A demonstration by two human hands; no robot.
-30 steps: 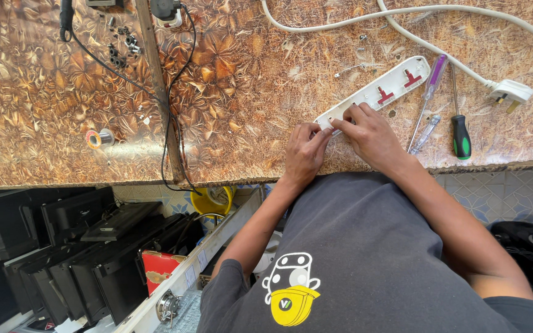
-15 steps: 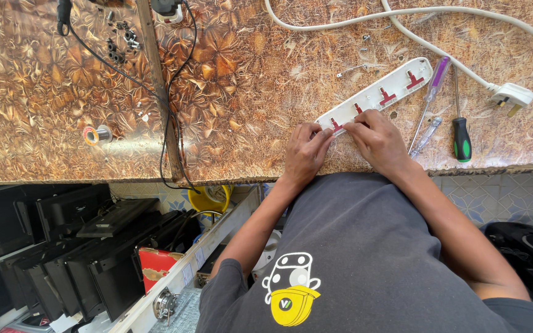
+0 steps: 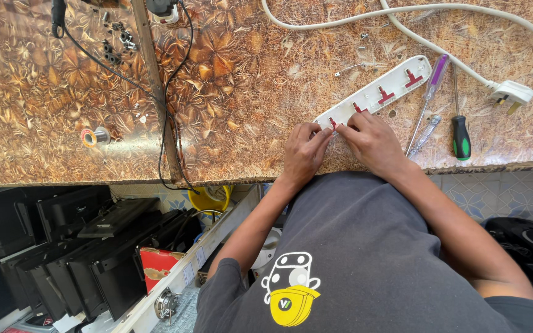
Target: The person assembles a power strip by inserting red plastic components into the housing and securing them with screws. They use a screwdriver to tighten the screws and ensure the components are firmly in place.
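Both hands have slid a bit along the white power strip since a second ago. It lies on the patterned table, at about one o'clock. The left hand and right hand pinch its near end with their fingertips. Screwdrivers, one purple and one green-handled, lie at three o'clock, beside the white plug. Small screws could roll off the edge if bumped. Fingers hide the part being pressed, so I cannot tell what it is.

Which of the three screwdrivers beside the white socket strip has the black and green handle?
The rightmost screwdriver, lying farthest from the hands. The purple-handled one lies against the socket strip, and the short clear one lies between them.
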